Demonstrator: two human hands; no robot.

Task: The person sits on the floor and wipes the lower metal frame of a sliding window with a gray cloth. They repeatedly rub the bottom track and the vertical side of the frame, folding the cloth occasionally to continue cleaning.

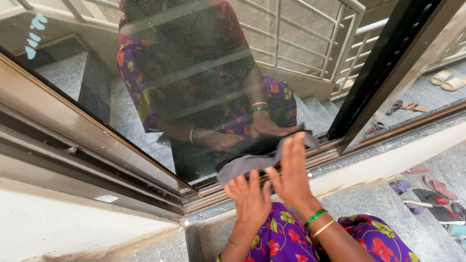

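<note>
A grey cloth [252,161] lies against the bottom of a glass sliding panel [97,92], just above its metal track [145,182]. My right hand [292,172] presses flat on the cloth's right part, fingers spread and pointing up. My left hand [250,200] is lower and to the left, its fingertips on the cloth's bottom edge. Both wrists wear bangles. The glass mirrors my hands, the cloth and my purple flowered dress [286,240].
A dark door frame [383,73] slants up on the right. Several slippers [429,194] lie on the stone floor at the right. Beyond the glass are a metal railing [340,43], steps and sandals [446,80]. A white wall [58,223] fills the lower left.
</note>
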